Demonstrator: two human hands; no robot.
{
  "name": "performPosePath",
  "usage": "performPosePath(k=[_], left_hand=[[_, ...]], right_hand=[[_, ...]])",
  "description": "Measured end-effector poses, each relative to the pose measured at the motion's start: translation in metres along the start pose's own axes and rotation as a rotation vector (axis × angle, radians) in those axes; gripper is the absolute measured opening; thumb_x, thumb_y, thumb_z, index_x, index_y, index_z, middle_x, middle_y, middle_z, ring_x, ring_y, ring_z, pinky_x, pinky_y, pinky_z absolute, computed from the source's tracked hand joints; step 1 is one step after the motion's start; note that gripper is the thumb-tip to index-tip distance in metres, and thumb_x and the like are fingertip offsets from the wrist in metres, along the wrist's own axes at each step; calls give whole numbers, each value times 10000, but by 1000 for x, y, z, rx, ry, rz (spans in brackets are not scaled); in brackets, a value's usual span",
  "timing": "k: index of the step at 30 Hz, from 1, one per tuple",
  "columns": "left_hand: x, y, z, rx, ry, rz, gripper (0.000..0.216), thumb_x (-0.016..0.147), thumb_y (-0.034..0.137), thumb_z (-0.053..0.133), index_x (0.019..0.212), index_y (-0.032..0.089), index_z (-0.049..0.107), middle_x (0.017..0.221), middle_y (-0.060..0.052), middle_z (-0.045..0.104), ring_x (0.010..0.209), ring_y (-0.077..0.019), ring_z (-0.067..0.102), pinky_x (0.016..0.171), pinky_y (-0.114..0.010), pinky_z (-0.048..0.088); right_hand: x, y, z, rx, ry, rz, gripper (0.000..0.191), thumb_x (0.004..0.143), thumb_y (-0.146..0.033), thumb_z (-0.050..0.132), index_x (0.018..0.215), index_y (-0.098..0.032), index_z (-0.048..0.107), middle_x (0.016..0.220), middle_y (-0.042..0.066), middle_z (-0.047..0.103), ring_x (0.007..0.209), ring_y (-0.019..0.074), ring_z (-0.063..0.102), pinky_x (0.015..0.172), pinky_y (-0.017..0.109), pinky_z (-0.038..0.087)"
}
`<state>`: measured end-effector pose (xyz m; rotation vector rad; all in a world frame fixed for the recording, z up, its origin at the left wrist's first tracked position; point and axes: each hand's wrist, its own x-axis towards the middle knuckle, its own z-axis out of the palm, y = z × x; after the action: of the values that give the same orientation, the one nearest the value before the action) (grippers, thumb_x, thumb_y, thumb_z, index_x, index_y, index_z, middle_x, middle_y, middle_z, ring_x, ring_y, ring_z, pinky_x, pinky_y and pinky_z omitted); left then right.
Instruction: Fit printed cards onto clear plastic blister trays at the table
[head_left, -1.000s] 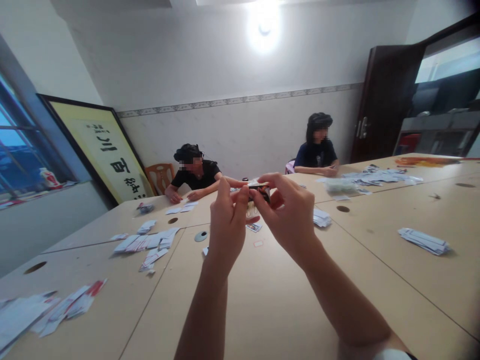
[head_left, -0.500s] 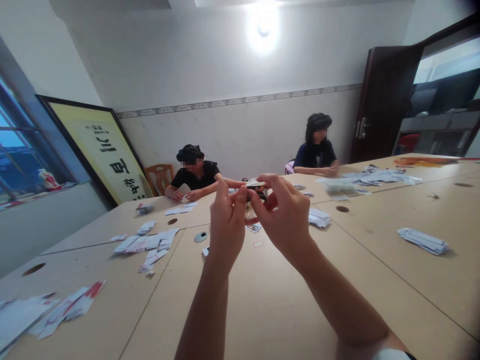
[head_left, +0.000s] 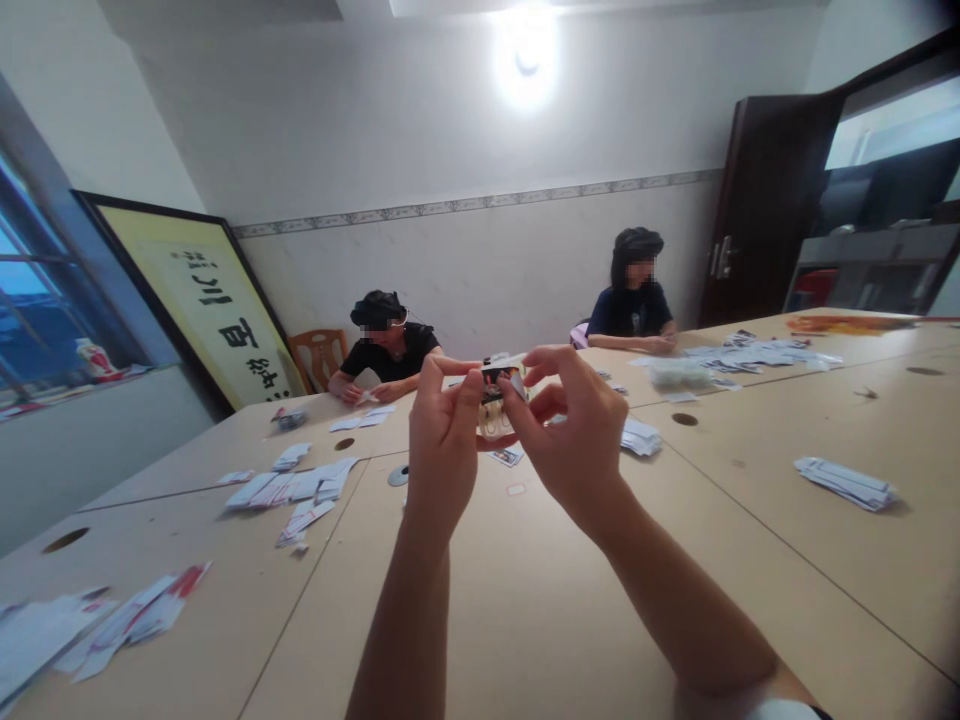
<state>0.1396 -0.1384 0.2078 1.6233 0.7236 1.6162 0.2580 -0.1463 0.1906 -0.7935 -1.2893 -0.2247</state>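
Above the table, between both hands, is a small clear plastic case (head_left: 495, 422) with a dark, colourful printed picture (head_left: 491, 388) at its upper part. My left hand (head_left: 444, 440) grips its left side, thumb on the picture and fingers behind. My right hand (head_left: 576, 425) pinches the right side, its thumb pressing on the picture's face. Fingers cover part of the case, so whether the picture lies inside or on top I cannot tell. On the table just beyond the hands lies a small printed card (head_left: 507, 456), partly hidden.
Piles of white paper strips (head_left: 300, 487) lie to the left, with more near the front (head_left: 135, 625). A stack of strips (head_left: 846, 483) is at right. A clear container (head_left: 679, 373) stands farther back. Two people sit across the table (head_left: 540, 600), which has round cable holes.
The picture, curved and seen edge-on before, now faces me more flatly, and more of the clear case shows. My hands have moved slightly apart.
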Motion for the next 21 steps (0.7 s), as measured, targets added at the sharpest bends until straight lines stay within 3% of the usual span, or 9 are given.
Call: performPosePath(k=[5, 8, 13, 17, 21], left_hand=[[-3, 7, 1, -57, 17, -28, 327, 890, 488, 691, 967, 239, 493, 831, 13, 682, 617, -157, 726, 453, -225, 600], [-6, 12, 3, -96, 35, -50, 308, 888, 456, 700, 965, 235, 501, 855, 5, 692, 606, -153, 723, 444, -213, 593], [-7, 12, 0, -112, 4, -36, 347, 872, 483, 714, 972, 238, 489, 879, -3, 709, 582, -152, 721, 438, -227, 603], [-9, 11, -4, -103, -38, -37, 358, 873, 507, 712, 966, 243, 490, 882, 0, 721, 608, -176, 739, 465, -283, 641], [-13, 15, -4, -98, -45, -13, 349, 880, 506, 709, 962, 244, 493, 869, 5, 719, 625, -178, 742, 485, -299, 657]], right_hand=[[7, 0, -8, 407, -141, 285, 171, 824, -282, 719, 804, -208, 566, 714, -63, 610, 424, 81, 618, 365, 190, 442], [12, 1, -14, 549, -156, 386, 200, 818, -316, 746, 768, -198, 591, 651, -60, 633, 423, 107, 641, 363, 198, 479], [18, 4, -23, 539, -146, 378, 187, 812, -326, 768, 741, -186, 666, 503, -78, 550, 379, 101, 596, 334, 184, 447], [18, 3, -25, 491, -76, 301, 170, 809, -289, 768, 715, -177, 680, 735, -47, 581, 391, 45, 558, 324, 181, 406], [17, 0, -26, 427, -58, 237, 148, 834, -262, 734, 725, -179, 675, 804, -39, 560, 418, 24, 514, 341, 193, 398]])
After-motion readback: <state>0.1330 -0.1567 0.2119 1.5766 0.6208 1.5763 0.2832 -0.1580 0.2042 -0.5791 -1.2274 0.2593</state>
